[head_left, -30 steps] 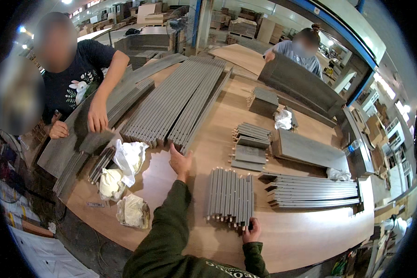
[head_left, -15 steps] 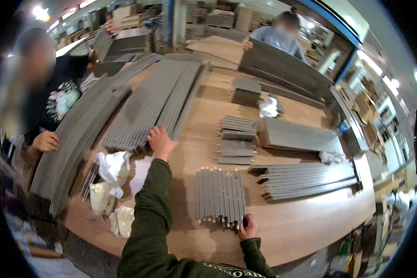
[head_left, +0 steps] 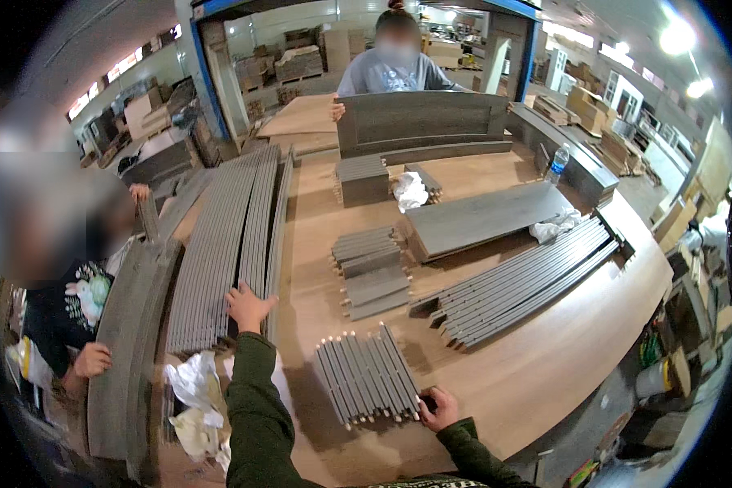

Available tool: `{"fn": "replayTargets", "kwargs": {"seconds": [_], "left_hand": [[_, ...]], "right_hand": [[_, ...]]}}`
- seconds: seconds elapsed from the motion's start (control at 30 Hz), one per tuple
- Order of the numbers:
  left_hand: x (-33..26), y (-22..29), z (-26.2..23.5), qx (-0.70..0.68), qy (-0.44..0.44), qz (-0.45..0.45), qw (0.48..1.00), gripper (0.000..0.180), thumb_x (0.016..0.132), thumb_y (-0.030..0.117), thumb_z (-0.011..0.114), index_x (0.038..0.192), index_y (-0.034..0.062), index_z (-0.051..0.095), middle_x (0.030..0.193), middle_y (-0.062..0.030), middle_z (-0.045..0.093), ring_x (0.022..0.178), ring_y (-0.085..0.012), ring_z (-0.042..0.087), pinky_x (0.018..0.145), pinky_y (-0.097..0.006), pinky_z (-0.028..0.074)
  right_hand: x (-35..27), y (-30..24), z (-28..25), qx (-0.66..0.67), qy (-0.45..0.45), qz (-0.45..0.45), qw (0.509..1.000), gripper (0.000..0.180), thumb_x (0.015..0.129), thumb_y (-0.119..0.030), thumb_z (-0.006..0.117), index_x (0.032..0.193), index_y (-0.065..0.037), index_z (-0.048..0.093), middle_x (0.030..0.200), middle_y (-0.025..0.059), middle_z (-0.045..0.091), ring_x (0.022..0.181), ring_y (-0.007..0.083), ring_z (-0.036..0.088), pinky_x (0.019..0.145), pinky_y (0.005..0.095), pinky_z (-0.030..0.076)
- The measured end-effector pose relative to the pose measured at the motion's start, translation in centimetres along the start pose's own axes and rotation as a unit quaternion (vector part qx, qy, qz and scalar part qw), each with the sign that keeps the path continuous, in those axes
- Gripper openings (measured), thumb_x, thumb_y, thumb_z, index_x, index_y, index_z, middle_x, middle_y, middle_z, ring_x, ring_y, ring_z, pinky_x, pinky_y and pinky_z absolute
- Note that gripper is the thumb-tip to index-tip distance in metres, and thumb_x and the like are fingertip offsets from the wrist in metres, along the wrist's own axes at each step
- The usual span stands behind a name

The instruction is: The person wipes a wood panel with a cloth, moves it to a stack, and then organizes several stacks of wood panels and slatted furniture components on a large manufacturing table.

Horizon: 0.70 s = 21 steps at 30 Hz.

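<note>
My left hand (head_left: 250,309) lies with fingers spread on the near end of a stack of long grey slats (head_left: 224,236). On the bare wood in front of me sits a row of short grey slats (head_left: 364,374) with pale dowels sticking out of their ends. My right hand (head_left: 439,408) has its fingers curled at the near right corner of that row, with thumb and fingertip on the end of the outermost slat. The palm side of this hand is partly hidden.
Beyond the row stand short grey pieces (head_left: 374,289), a wide grey board (head_left: 480,220) and a bundle of grey rails (head_left: 520,285). Crumpled white wrapping (head_left: 193,381) lies by my left forearm. A co-worker opposite holds a grey panel (head_left: 423,122); another at left touches curved grey boards (head_left: 130,350).
My view has swung, so the tabletop appears turned. Both my hands stay at the same slats. The left co-worker's raised hand now grips a narrow grey piece.
</note>
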<state>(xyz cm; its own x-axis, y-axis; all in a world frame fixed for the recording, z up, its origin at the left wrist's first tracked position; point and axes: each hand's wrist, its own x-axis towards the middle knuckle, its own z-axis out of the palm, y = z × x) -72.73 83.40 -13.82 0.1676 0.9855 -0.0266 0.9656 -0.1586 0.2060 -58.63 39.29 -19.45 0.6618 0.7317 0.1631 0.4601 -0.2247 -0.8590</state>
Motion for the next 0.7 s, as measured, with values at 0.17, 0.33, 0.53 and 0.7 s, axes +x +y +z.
{"fn": "replayTargets", "kwargs": {"seconds": [0.17, 0.33, 0.53, 0.7], "left_hand": [[-0.7, 0.9, 2.1, -0.05, -0.008, -0.008, 0.999, 0.105, 0.067, 0.057, 0.069, 0.147, 0.0126, 0.019, 0.138, -0.0301, 0.03, 0.128, -0.0441, 0.032, 0.1, -0.057, 0.03], [-5.2, -1.0, 3.1, -0.036, 0.052, -0.004, 0.998, 0.098, 0.067, 0.055, 0.069, 0.145, 0.0125, 0.026, 0.13, -0.028, 0.037, 0.119, -0.0436, 0.039, 0.096, -0.052, 0.034], [-15.8, -1.7, 4.0, -0.034, 0.068, 0.013, 0.997, 0.091, 0.071, 0.049, 0.071, 0.142, 0.0116, 0.029, 0.124, -0.0267, 0.04, 0.114, -0.043, 0.042, 0.091, -0.051, 0.038], [-24.8, -3.3, 3.8, -0.043, 0.08, 0.024, 0.996, 0.091, 0.07, 0.046, 0.073, 0.142, 0.0126, 0.029, 0.118, -0.0254, 0.044, 0.109, -0.0414, 0.045, 0.089, -0.048, 0.039]], "right_hand": [[-0.2, 0.3, -0.6, -0.002, -0.009, 0.025, 1.0, 0.015, 0.079, -0.014, 0.064, 0.091, -0.005, 0.065, 0.084, 0.012, 0.063, 0.075, 0.0265, 0.063, 0.067, 0.0344, 0.051], [-0.6, 2.1, 0.5, 0.038, -0.011, 0.008, 0.999, 0.019, 0.08, -0.019, 0.064, 0.092, -0.004, 0.065, 0.079, 0.014, 0.063, 0.07, 0.0281, 0.063, 0.064, 0.0343, 0.05], [-0.5, 1.3, -0.9, 0.016, 0.0, -0.022, 1.0, 0.021, 0.083, -0.023, 0.062, 0.094, -0.005, 0.065, 0.081, 0.0141, 0.065, 0.072, 0.0286, 0.064, 0.066, 0.0356, 0.051], [-0.6, 3.3, -0.8, 0.053, -0.001, -0.015, 0.998, 0.022, 0.083, -0.021, 0.062, 0.096, -0.004, 0.066, 0.082, 0.0135, 0.068, 0.075, 0.0252, 0.066, 0.069, 0.0341, 0.052]]}}
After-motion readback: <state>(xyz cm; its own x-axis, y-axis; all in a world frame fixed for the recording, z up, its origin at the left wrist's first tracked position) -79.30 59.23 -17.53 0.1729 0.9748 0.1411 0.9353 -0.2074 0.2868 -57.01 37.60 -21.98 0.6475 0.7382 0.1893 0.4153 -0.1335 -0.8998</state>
